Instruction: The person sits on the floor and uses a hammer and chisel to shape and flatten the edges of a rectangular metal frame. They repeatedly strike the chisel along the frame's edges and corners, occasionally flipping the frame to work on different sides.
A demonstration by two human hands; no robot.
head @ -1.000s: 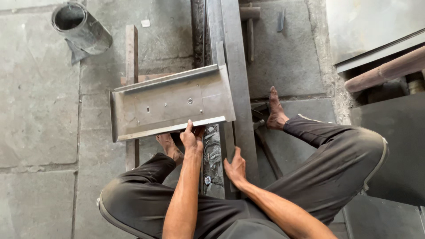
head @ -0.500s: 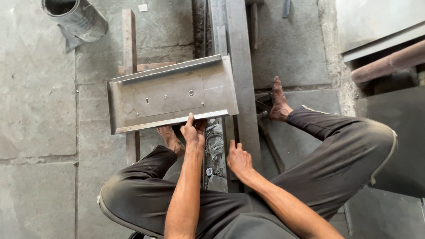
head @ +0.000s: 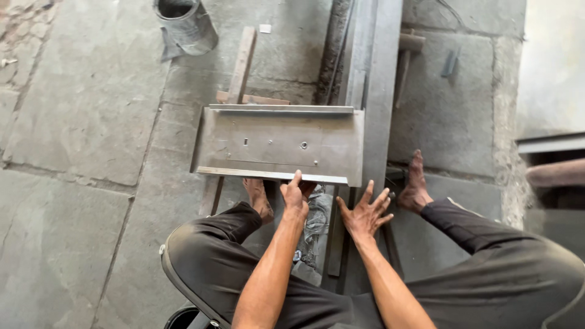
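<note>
A rectangular sheet-metal tray (head: 277, 143) with folded-up edges and a few small holes lies flat in front of me, resting on wooden strips and a long steel bar. My left hand (head: 295, 196) grips the tray's near edge, fingers curled under it and thumb against the rim. My right hand (head: 365, 211) hovers just right of it with fingers spread, holding nothing, close to the tray's near right corner. I squat in dark trousers with both bare feet on the floor.
Long steel bars (head: 372, 73) run away from me along the stone floor. A wooden strip (head: 242, 61) lies under the tray. A dented metal bucket (head: 183, 24) stands at the far left. A hammer (head: 407, 58) lies beyond the bars. A pipe (head: 557, 172) lies at the right.
The tray has levelled out and shifted slightly toward me. My right hand has lifted off the bar and spread its fingers. My left hand stays on the near edge.
</note>
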